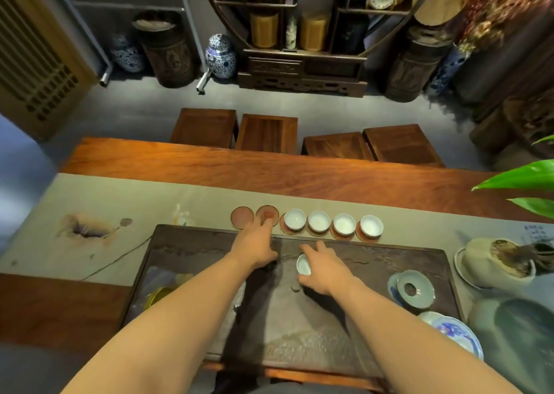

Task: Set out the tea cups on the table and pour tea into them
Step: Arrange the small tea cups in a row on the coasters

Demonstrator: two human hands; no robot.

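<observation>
While four cups [333, 223] (contents unreadable) sit on coasters, a fifth cup [304, 264] is gripped by right hand [322, 270] fingers; left hand [257, 242] fingertips are pressed on a bare coaster [267, 213].

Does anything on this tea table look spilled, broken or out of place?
Nothing looks spilled or broken. Four cups sit neatly on coasters, two coasters are bare, and the right hand holds a fifth cup tilted over the dark tray.

— Behind the four wooden stools [299, 137]?
— A dark carved cabinet [302, 70], with plates on its upper shelves.
— Left of the cabinet?
— A blue-and-white jar [220, 56], then a dark barrel [171, 58].
— Right of the stools?
— Green leaves [521, 181], nearer the camera.
</observation>
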